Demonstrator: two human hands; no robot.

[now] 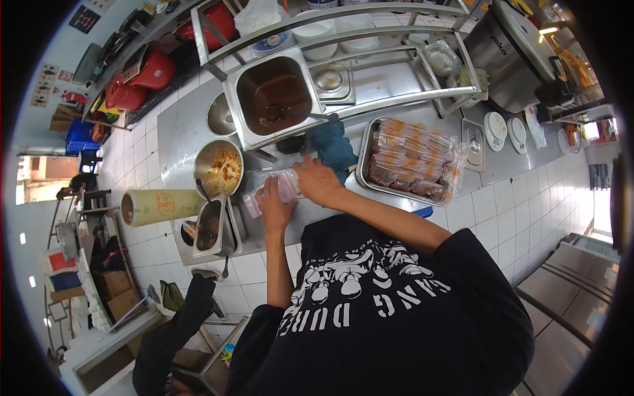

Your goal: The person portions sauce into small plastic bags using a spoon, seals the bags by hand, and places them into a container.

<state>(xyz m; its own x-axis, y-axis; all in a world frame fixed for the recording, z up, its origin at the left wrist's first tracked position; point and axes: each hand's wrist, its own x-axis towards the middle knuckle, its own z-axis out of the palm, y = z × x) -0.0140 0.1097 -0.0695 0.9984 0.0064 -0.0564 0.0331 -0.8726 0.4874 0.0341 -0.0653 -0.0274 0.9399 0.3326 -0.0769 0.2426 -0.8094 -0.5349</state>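
Note:
A clear plastic bag (pixel 288 185) with a pinkish tint lies on the steel table in front of me. My left hand (pixel 275 203) holds its near side with bent fingers. At its right end, my right hand (pixel 317 179) grips the plastic; the fingertips are partly hidden. Just beyond the right hand sits a crumpled blue cloth (pixel 332 146). A steel bowl (pixel 218 168) with orange-brown food and a spoon stands left of the bag. Behind it is a deep steel pan (pixel 274 96) of dark red-brown sauce. On the right, a steel tray (pixel 363 155) holds several filled, sauce-smeared plastic bags.
A stack of printed paper cups (pixel 162 206) lies on its side at the left, beside a small steel container (pixel 210 224) with dark contents. A metal rack (pixel 343 36) spans the back of the table. A large steel cooker (pixel 508 56) and white scales (pixel 495 129) stand at right.

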